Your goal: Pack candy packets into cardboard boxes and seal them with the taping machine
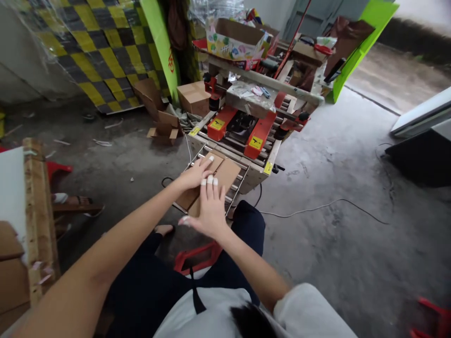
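Note:
A brown cardboard box [227, 172] lies on the metal rollers at the near end of a carton sealing machine [246, 126], its top flaps folded in with a dark seam between them. Resting on the box's far left part is my left hand [197, 174], fingers stretched across the flaps. My right hand [211, 206] lies flat on the nearer part, with fingers extended and the thumb spread to the left. White coverings wrap several fingertips. Both hands partly hide the box. Just beyond it stand the machine's two red side guides [260, 136] with yellow labels.
An open printed carton [234, 40] sits on top of the machine. Cardboard boxes [193, 96] stand on the floor to its left, before a wrapped yellow-and-black stack [102, 42]. A cable [310, 209] crosses the floor at right. A wooden-edged table [38, 211] is at left.

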`<state>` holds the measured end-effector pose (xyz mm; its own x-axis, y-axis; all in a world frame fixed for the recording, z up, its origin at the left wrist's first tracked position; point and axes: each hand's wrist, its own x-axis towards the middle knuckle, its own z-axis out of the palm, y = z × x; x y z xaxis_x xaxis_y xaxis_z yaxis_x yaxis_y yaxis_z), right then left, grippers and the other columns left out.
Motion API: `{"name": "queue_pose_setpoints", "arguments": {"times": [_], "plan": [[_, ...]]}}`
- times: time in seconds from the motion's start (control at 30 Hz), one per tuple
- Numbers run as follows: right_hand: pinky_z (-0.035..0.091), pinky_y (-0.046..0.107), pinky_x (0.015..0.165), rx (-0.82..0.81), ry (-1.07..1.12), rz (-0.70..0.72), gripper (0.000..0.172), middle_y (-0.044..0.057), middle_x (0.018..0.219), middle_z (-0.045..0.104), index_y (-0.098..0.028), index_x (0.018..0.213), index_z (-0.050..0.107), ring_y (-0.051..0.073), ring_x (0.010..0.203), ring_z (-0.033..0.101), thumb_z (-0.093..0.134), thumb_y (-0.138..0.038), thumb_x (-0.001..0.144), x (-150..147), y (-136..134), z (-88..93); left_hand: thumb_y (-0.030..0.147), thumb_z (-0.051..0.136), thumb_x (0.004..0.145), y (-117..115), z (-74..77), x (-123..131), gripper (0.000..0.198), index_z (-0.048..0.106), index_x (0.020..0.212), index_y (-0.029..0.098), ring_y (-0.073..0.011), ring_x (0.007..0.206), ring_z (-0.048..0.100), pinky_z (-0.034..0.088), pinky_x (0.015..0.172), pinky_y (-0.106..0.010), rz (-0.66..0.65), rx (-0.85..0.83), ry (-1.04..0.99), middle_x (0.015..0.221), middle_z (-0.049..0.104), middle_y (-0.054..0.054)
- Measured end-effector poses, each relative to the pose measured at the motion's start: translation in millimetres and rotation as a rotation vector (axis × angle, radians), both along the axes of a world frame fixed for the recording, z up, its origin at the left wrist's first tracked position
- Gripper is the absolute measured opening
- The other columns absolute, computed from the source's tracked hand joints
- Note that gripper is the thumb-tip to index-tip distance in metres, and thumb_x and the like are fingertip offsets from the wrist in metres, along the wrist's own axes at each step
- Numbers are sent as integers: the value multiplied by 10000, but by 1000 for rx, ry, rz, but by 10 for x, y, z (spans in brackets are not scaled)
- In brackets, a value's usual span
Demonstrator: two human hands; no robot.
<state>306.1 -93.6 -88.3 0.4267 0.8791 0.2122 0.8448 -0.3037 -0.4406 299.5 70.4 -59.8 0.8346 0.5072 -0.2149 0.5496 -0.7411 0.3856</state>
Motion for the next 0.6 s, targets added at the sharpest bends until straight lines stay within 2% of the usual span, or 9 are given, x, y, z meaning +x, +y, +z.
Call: {"name": "queue_pose_setpoints", "arguments": {"times": [0.07,0.13,0.23,0.3,0.4,0.47,0.53,0.6], "plan": [[53,689,1266,-25,-12,103,1202,294,1713,105,-44,1643,226,454,1609,51,744,-673,759,-82,-70,-15,334,447,994,187,-55,81,666,326,1642,240,-309,1503,436,366,1227,-457,-49,-97,-62,1648,409,-140],[44,681,1271,-66,-27,149,1215,294,1711,121,-54,1636,268,451,1605,96,820,-618,712,45,-28,-10,286,427,985,294,-98,151,668,331,1638,177,-295,1499,441,344,1240,-441,-18,-139,-128,1599,476,-159],[92,667,1273,-128,-77,166,1148,274,1709,170,-80,1634,296,433,1597,165,855,-490,718,600,234,27,273,461,963,256,-150,111,643,413,1577,87,-311,1501,425,335,1252,-467,150,-104,-318,1576,482,-206],[135,674,1259,-146,-122,120,1099,282,1695,215,-90,1624,325,438,1587,197,856,-454,734,1125,475,89,303,533,935,117,-212,-99,649,447,1541,88,-314,1512,401,365,1242,-476,247,-77,-484,1596,449,-211],[253,635,1218,-117,-150,12,875,306,1637,340,-78,1570,433,423,1551,302,763,-449,850,1841,783,262,355,556,912,-220,-349,-752,595,518,1463,132,-294,1395,547,538,1094,-452,360,-214,-609,1506,548,-195],[314,621,1170,-58,-140,-30,725,332,1561,441,-41,1516,503,421,1507,387,645,-463,943,2059,912,362,385,553,898,-525,-408,-1364,494,620,1326,147,-282,1252,660,611,976,-427,423,-347,-607,1385,644,-180],[303,660,1147,49,-131,-114,756,395,1518,448,13,1496,504,462,1495,388,579,-525,970,1982,1002,340,394,562,899,-886,-375,-2023,380,696,1175,169,-266,1147,716,627,948,-413,470,-375,-611,1283,709,-157],[233,705,1162,191,-98,-199,899,418,1586,318,11,1554,416,493,1544,273,549,-636,943,1600,1065,157,372,559,932,-1268,-228,-2648,280,730,1079,206,-244,1080,740,621,970,-403,536,-259,-630,1182,757,-117]]}}
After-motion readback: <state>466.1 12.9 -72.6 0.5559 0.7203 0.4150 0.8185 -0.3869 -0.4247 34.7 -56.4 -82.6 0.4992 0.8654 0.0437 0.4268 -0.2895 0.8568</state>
